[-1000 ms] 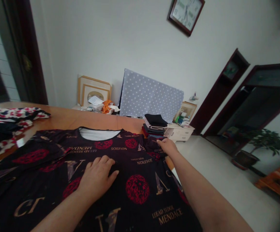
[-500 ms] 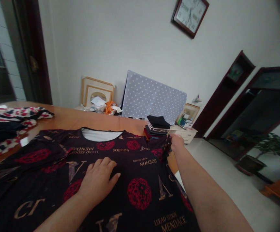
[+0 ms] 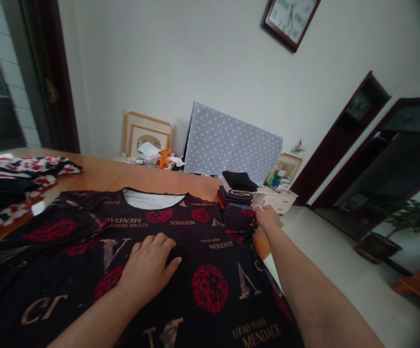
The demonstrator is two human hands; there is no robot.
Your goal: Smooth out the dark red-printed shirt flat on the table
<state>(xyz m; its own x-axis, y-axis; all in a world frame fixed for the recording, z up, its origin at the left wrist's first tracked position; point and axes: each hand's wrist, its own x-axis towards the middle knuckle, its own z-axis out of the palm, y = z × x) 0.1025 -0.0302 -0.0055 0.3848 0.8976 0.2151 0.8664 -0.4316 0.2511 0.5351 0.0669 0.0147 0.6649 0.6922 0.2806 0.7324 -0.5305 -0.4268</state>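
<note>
- Right now the left hand (image 3: 148, 270) lies flat, fingers spread, pressing the middle of the black shirt (image 3: 198, 241); its grip is open and holds nothing.
- Off to that palm's right, the right hand (image 3: 267, 218) pinches the shirt's sleeve (image 3: 244, 220) at the counter (image 3: 130, 178) edge, its grip closed on the cloth.
- The shirt spreads across the counter under both hands, collar on the far side of them.
- Just beyond the right hand's grip sits a stack of folded clothes (image 3: 238, 187).
- Far left of the flat palm lies a red-and-white patterned garment (image 3: 17, 176).

Bare forearms, bare hands (image 3: 148, 270) — no sleeves
</note>
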